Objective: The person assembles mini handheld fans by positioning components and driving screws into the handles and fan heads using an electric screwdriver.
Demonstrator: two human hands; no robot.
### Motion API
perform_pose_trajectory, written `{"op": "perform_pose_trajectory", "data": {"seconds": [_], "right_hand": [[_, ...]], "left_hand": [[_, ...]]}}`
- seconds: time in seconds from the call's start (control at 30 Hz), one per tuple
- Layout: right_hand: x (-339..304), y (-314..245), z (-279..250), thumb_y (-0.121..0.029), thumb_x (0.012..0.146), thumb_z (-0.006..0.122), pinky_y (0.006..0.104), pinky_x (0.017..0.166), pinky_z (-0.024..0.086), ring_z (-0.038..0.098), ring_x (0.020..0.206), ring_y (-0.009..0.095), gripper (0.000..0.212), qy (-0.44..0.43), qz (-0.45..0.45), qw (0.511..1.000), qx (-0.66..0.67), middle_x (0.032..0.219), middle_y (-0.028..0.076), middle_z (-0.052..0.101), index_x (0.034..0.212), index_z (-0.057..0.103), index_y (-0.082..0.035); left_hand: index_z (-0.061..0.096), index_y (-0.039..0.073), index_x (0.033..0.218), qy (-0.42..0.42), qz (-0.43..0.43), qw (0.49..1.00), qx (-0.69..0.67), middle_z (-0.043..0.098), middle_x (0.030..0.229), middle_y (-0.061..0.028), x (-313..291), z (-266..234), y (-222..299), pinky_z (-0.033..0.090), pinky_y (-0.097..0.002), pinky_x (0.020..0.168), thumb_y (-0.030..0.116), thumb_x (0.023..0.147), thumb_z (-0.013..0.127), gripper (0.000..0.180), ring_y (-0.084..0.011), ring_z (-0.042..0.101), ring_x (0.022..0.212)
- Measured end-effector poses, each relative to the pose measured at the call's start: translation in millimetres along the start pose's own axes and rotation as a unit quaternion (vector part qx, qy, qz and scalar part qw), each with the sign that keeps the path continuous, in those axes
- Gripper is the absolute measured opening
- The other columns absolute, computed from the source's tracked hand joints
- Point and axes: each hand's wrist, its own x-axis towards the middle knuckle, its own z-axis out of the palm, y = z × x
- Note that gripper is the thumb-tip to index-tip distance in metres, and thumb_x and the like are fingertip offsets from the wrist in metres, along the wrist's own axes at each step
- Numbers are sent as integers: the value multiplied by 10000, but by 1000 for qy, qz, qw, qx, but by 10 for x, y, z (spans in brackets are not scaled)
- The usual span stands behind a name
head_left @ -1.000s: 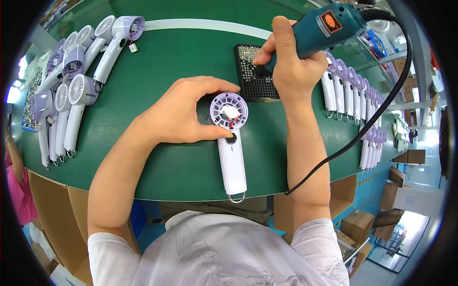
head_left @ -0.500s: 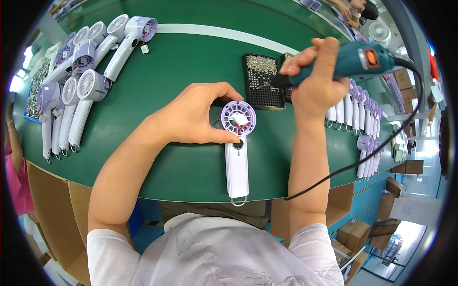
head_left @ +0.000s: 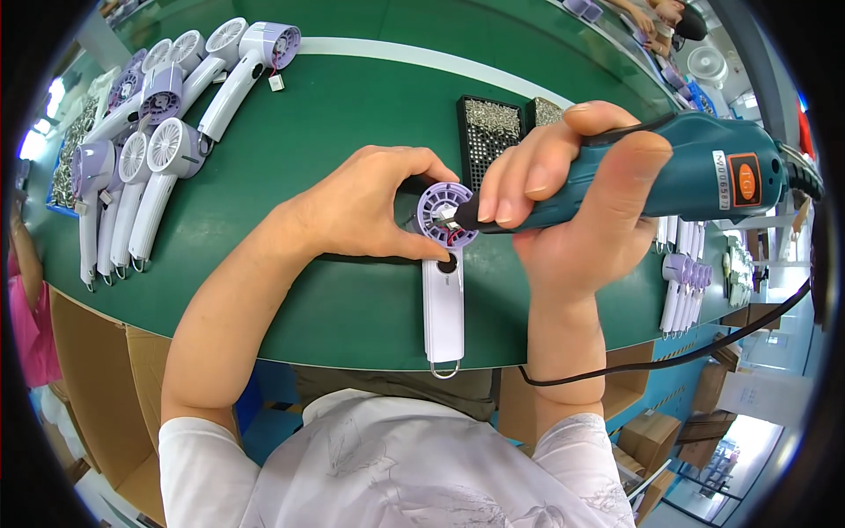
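Note:
A white handheld fan (head_left: pixel 444 308) with a lilac round head lies on the green table, its metal loop toward me. The open head shows a white connector and red wires inside. My left hand (head_left: pixel 356 207) grips the head between thumb and fingers from the left. My right hand (head_left: pixel 581 198) is wrapped around a teal electric screwdriver (head_left: pixel 695 172), tilted so that its dark nose reaches the fan head. Its tip is over or in the head; whether it touches a screw cannot be made out. Behind it stands a black perforated tray (head_left: pixel 478 157) with small screws.
A second screw tray (head_left: pixel 546 111) sits beside the first, partly hidden. Several fans (head_left: pixel 154 202) lie at the left, and more (head_left: pixel 678 290) at the right. The screwdriver's black cord (head_left: pixel 687 356) loops at the right. A cardboard box (head_left: pixel 97 387) stands below the table's left edge.
My right hand has brought the screwdriver down and toward me, from above the screw tray to the fan head. The left hand still holds the fan.

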Motion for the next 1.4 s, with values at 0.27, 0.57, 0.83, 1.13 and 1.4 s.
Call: {"op": "perform_pose_trajectory", "data": {"seconds": [0.27,0.57,0.83,1.13,1.4], "right_hand": [[-11,20,12,-472,1069,460,355,432,486,515,463,171,474,-24,-1,1000,-19,665,58,538,1154,587,-23],[-71,130,179,-115,994,655,289,477,505,588,515,151,197,-67,-24,997,-39,710,87,612,1046,567,53],[-62,141,276,-11,897,743,251,479,488,605,531,111,135,-72,33,996,-40,675,52,624,932,620,33],[-70,37,230,-57,877,777,250,535,512,646,608,108,224,-91,5,995,-37,756,68,665,1018,640,50],[267,-58,-877,-220,1068,539,360,464,478,531,484,171,254,167,-119,973,-103,676,66,564,1016,614,17]], "left_hand": [[666,-4,1108,3,7,1000,-1,721,1048,-152,1,7,-19,553,-365,865,231,645,937,586,-295,697,974],[667,16,1081,43,38,998,-30,718,1034,-153,38,79,-124,545,-390,854,284,647,929,574,-322,687,967],[667,34,1029,2,23,1000,2,711,919,-122,16,11,4,548,-396,758,154,638,896,469,-325,695,841],[662,31,1153,2,70,989,132,715,1017,-117,8,5,2,542,-387,905,146,632,909,587,-321,692,1008],[682,-3,1133,5,-27,1000,1,734,1106,-121,22,44,63,517,-366,984,237,606,967,646,-245,698,1054]]}}
